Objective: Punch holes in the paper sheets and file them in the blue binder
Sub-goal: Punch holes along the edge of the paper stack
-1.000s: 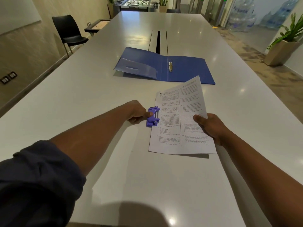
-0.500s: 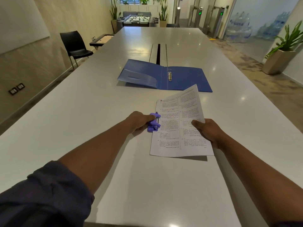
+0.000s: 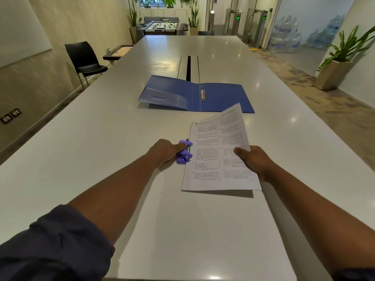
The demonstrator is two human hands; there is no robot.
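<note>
A small purple hole punch [image 3: 184, 152] sits on the white table [image 3: 101, 138], clamped over the left edge of printed paper sheets [image 3: 218, 155]. My left hand [image 3: 165, 152] grips the punch, thumb on top of it. My right hand [image 3: 254, 161] holds the sheets by their right edge, lifting that side slightly off the table. Beyond the sheets lies the blue binder [image 3: 221, 98], open flat, its metal rings [image 3: 203, 95] at the spine and a clear pocket on its left cover.
A dark cable slot [image 3: 188, 67] runs along the table's middle behind the binder. A black chair [image 3: 85, 61] stands left of the table. A potted plant [image 3: 334, 72] and stacked water bottles [image 3: 286, 39] stand at the right.
My head has tilted up, so more of the room shows. My left hand has closed further over the punch. Sheets and right hand keep their place.
</note>
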